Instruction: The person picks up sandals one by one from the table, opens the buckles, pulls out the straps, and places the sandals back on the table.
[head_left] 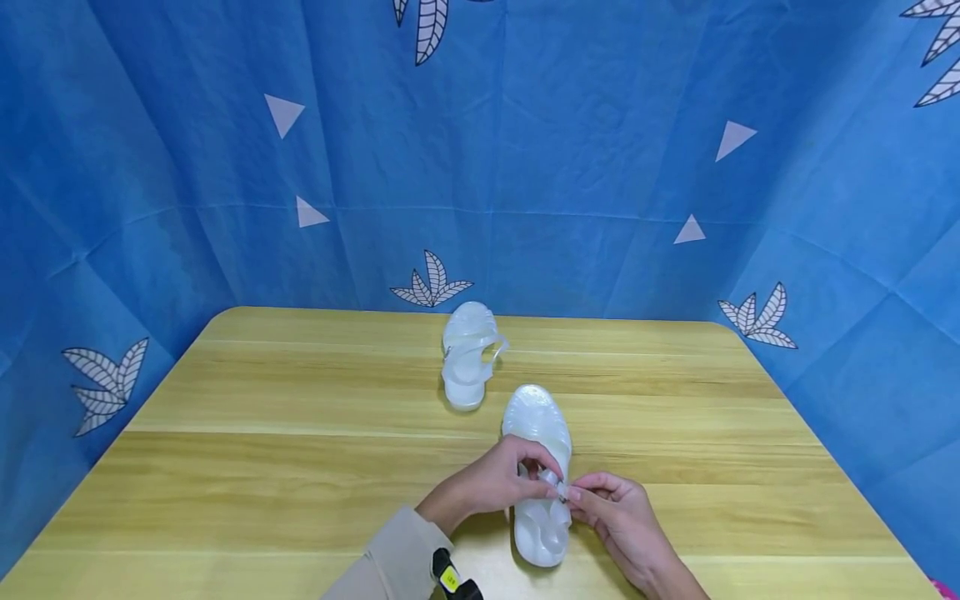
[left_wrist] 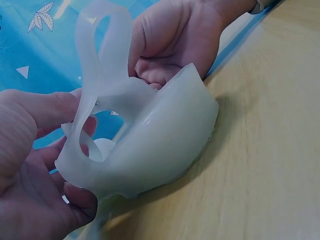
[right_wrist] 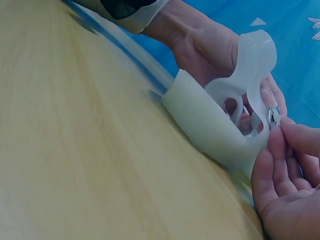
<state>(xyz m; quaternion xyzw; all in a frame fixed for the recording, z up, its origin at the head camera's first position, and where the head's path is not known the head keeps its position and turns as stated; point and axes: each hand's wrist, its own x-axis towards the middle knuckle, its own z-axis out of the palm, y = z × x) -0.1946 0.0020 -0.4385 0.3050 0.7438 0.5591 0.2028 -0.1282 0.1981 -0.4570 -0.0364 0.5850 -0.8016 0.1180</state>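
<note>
A translucent white jelly sandal (head_left: 534, 414) lies on the table, toe pointing away from me and heel nearest. My left hand (head_left: 495, 479) reaches over it from the left and pinches the ankle strap between thumb and fingers. From the right, my right hand (head_left: 622, 525) pinches the strap at its small metal buckle (right_wrist: 273, 116) with thumb and index finger. The heel cup (left_wrist: 165, 135) and its raised back loop (left_wrist: 117, 40) show in the left wrist view. Fingers partly hide the strap's end, so I cannot tell whether it is through the buckle.
A second matching sandal (head_left: 465, 396) lies farther back, slightly left, its strap standing out loose to the right. Both are on a wooden table (head_left: 285, 483). A blue patterned cloth (head_left: 585, 100) hangs behind the table and along its sides.
</note>
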